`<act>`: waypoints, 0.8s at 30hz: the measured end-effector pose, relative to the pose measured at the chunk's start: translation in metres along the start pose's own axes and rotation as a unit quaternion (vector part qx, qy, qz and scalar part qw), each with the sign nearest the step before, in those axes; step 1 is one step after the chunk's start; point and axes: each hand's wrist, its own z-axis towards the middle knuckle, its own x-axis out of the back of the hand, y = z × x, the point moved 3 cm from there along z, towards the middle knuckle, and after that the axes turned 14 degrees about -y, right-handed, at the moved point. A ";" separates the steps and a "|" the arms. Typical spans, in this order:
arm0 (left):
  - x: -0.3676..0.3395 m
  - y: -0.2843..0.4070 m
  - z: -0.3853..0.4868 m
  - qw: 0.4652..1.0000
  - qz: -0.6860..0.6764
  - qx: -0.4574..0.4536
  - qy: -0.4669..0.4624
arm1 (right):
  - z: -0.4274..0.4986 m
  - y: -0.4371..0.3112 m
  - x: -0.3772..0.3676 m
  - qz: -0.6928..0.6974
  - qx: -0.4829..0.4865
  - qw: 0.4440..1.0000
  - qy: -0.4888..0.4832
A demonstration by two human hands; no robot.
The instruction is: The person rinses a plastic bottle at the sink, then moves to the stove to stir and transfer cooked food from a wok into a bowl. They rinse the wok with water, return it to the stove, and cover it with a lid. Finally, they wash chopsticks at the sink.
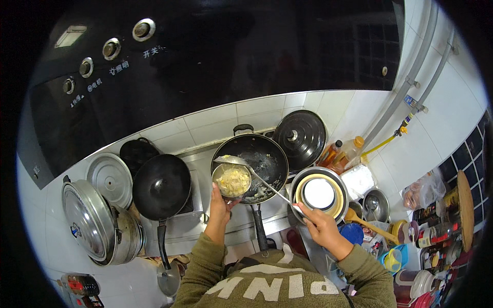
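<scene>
My left hand (222, 198) grips a small metal bowl (251, 181) over the left side of a black wok (266, 148). Pale yellow food pieces (233, 180), perhaps scrambled egg, fill the bowl. In my right hand (317, 225) is the handle of a metal ladle or turner (269, 185), slanting up and left across the wok. Its head lies at the bowl's far rim, with some food on it. Whitish residue and scraps cling to the inside of the wok, whose long black handle (259, 227) points towards me.
Left of me stand a second black wok (161, 184), a large lidded steamer pot (88, 223) and a round metal lid (109, 181). Stacked bowls (342, 184), a black lid (300, 138), sauce bottles (341, 154) and a wooden spoon (371, 225) are at the right. A range hood (231, 57) overhangs the stove.
</scene>
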 end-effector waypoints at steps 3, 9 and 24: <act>0.006 -0.001 0.003 1.000 0.016 -0.001 -0.001 | -0.001 0.009 -0.009 0.077 0.023 0.997 0.019; 0.015 0.005 0.002 0.999 0.036 -0.016 0.009 | 0.000 0.022 -0.020 0.623 -0.205 0.743 -0.136; 0.069 0.015 -0.072 0.999 0.017 -0.018 0.028 | 0.120 0.098 0.012 -0.357 -0.031 0.933 -0.043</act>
